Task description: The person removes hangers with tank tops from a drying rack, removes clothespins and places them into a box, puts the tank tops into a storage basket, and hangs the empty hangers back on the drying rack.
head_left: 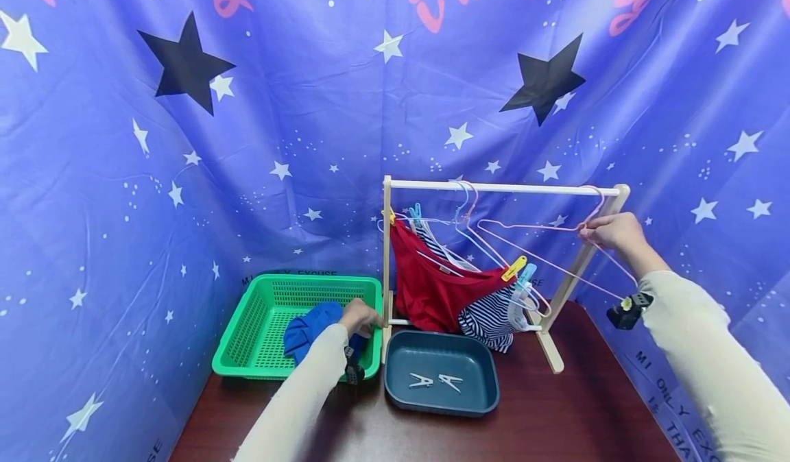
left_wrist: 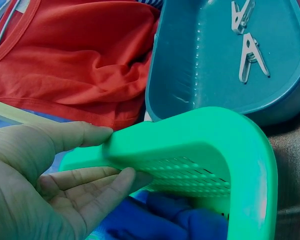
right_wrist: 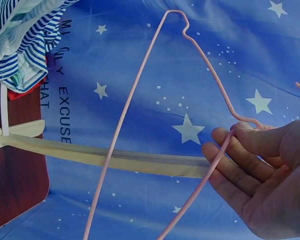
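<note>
My left hand (head_left: 360, 317) is at the right side of the green basket (head_left: 321, 289). In the left wrist view its thumb lies against the rim and its fingers reach inside, pinching the basket's edge. Below those fingers a crumpled blue cloth (head_left: 310, 330) lies in the basket. On the right, my right hand (head_left: 617, 234) pinches a bare pink hanger (right_wrist: 122, 120) just under its hook, close to the right end of the white rack bar (head_left: 531, 188).
A red top (head_left: 426, 284) and a striped garment (head_left: 487, 318) hang from the rack on hangers, with yellow and blue clothespins. In front, a dark teal tray (head_left: 404, 360) holds two white clothespins (left_wrist: 250, 57). Starry blue fabric (head_left: 345, 105) encloses the table.
</note>
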A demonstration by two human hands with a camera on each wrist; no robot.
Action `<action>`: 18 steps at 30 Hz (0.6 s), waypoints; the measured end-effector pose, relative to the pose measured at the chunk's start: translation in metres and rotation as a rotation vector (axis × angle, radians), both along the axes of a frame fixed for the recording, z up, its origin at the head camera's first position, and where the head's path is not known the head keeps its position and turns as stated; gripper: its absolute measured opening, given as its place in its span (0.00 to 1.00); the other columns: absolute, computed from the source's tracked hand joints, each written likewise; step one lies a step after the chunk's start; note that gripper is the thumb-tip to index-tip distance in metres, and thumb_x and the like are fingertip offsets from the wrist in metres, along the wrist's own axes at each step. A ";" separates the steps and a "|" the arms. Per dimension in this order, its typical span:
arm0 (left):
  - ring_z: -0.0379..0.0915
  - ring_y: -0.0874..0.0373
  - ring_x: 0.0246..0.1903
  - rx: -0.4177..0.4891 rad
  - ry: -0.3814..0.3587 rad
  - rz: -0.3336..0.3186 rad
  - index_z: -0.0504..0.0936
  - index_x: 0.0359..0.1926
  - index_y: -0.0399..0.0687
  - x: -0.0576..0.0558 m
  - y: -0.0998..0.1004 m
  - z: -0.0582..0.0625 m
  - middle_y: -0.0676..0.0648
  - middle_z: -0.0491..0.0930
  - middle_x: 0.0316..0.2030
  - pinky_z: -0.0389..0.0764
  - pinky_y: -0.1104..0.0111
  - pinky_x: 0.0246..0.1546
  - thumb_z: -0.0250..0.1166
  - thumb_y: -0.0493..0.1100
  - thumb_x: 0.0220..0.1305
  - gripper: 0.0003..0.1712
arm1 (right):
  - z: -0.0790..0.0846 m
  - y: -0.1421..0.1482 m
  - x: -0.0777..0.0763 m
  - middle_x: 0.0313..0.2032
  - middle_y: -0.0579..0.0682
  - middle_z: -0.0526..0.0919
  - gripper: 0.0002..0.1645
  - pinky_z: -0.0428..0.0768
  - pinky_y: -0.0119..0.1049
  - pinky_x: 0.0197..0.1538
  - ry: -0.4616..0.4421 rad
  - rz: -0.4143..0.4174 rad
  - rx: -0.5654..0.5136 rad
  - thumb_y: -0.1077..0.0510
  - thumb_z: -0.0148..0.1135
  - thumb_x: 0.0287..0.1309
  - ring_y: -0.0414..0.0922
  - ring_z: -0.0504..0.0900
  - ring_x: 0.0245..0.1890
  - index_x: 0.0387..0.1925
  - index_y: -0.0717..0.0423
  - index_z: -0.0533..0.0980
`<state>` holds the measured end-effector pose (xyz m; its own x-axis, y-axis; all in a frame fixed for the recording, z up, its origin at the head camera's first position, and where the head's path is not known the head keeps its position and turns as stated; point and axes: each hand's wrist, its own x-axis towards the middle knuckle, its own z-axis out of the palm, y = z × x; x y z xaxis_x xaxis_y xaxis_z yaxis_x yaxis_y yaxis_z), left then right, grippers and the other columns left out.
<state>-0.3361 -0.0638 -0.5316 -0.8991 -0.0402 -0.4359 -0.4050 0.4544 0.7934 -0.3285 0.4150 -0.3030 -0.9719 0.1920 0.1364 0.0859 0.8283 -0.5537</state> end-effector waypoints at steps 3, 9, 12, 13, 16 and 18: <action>0.85 0.45 0.30 0.004 0.001 0.006 0.84 0.38 0.31 0.001 0.001 0.000 0.37 0.83 0.32 0.88 0.60 0.32 0.77 0.31 0.51 0.13 | -0.003 -0.002 0.004 0.41 0.69 0.87 0.22 0.76 0.46 0.44 0.047 0.001 0.049 0.57 0.67 0.62 0.50 0.83 0.34 0.51 0.71 0.80; 0.85 0.45 0.30 0.009 0.015 0.013 0.84 0.38 0.31 0.004 0.002 0.003 0.37 0.83 0.32 0.88 0.61 0.31 0.77 0.30 0.51 0.13 | -0.004 -0.008 0.016 0.44 0.70 0.85 0.22 0.76 0.46 0.32 0.158 0.037 0.157 0.55 0.66 0.63 0.72 0.82 0.45 0.49 0.69 0.82; 0.85 0.45 0.29 0.008 0.015 0.017 0.84 0.37 0.31 0.003 0.001 0.002 0.37 0.83 0.33 0.88 0.61 0.29 0.77 0.29 0.51 0.12 | 0.002 -0.014 0.022 0.42 0.69 0.86 0.21 0.71 0.41 0.22 0.186 -0.015 0.201 0.53 0.67 0.63 0.71 0.83 0.39 0.48 0.67 0.84; 0.85 0.45 0.29 0.007 0.013 0.018 0.84 0.36 0.31 0.003 0.001 0.002 0.37 0.83 0.33 0.88 0.62 0.29 0.77 0.29 0.51 0.12 | 0.004 -0.016 0.023 0.41 0.69 0.87 0.21 0.68 0.40 0.20 0.200 -0.035 0.212 0.52 0.67 0.63 0.70 0.83 0.36 0.48 0.66 0.84; 0.85 0.46 0.28 -0.001 0.012 0.021 0.84 0.36 0.30 0.003 0.002 0.002 0.36 0.83 0.33 0.88 0.63 0.28 0.77 0.29 0.51 0.12 | 0.011 -0.027 0.029 0.38 0.67 0.87 0.21 0.66 0.40 0.18 0.243 -0.067 0.227 0.50 0.65 0.65 0.64 0.82 0.28 0.47 0.64 0.85; 0.85 0.46 0.28 -0.002 0.013 0.023 0.84 0.36 0.30 0.003 0.002 0.002 0.37 0.83 0.32 0.88 0.63 0.28 0.77 0.29 0.51 0.12 | 0.015 -0.036 0.033 0.35 0.65 0.88 0.21 0.65 0.40 0.19 0.276 -0.054 0.230 0.49 0.64 0.66 0.56 0.80 0.24 0.45 0.64 0.85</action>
